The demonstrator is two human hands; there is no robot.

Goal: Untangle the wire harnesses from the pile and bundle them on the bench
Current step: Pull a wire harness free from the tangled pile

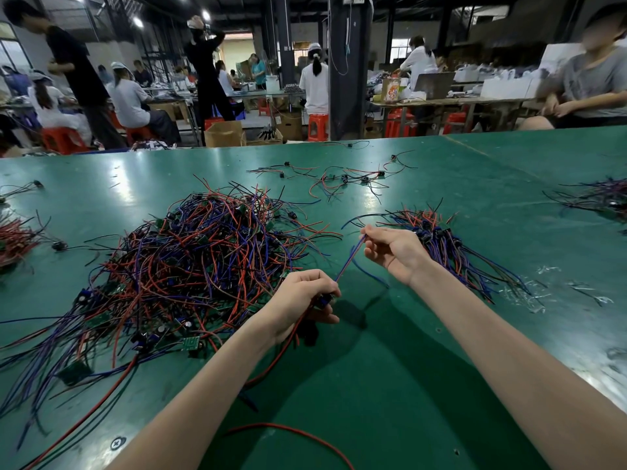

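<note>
A big tangled pile of red, blue and black wire harnesses [190, 266] with small green boards lies on the green bench [390, 385], left of centre. My left hand [302, 300] grips the dark connector end of one wire harness [349, 261] just right of the pile. My right hand [395, 249] pinches the same harness's red and blue wires higher up, so they run taut between both hands. Behind my right hand lies a sorted bundle of harnesses [451, 249] with its wires fanned toward the right.
Loose harnesses [346, 179] are scattered farther back. More wire heaps sit at the left edge [13, 239] and right edge [597, 198]. A loose red wire [295, 432] curls near me. Clear plastic scraps [532, 296] lie right. A seated person [590, 83] works across the bench.
</note>
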